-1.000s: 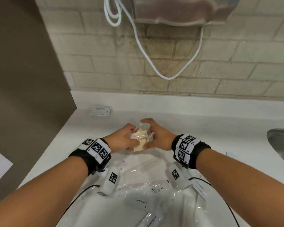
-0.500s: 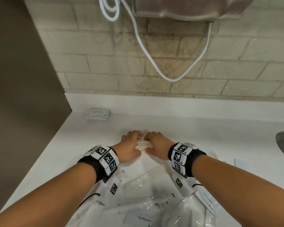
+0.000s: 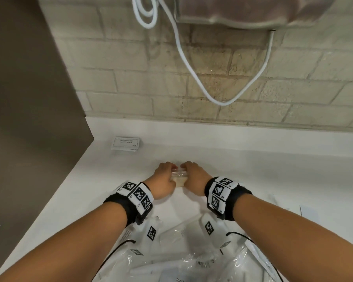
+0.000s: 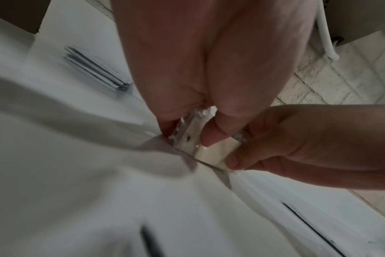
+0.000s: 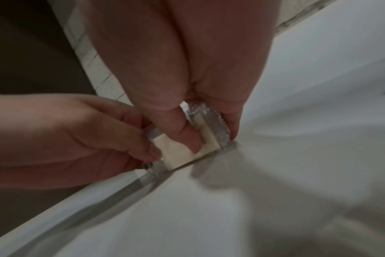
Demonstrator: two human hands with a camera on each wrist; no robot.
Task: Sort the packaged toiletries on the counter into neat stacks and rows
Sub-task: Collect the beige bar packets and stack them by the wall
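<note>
Two hands pinch soap packet (image 3: 179, 178) between them on counter (image 3: 253, 169): left grip (image 3: 165, 181), right grip (image 3: 194, 178) clamped on ends.

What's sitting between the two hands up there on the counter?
A small cream soap bar in clear wrap, pinched at its ends by the left hand and the right hand. The head view shows it; both wrist views confirm it close up.

Cream soap (image 3: 179, 181), white counter (image 3: 253, 169), beige tiles (image 3: 130, 78)
</note>
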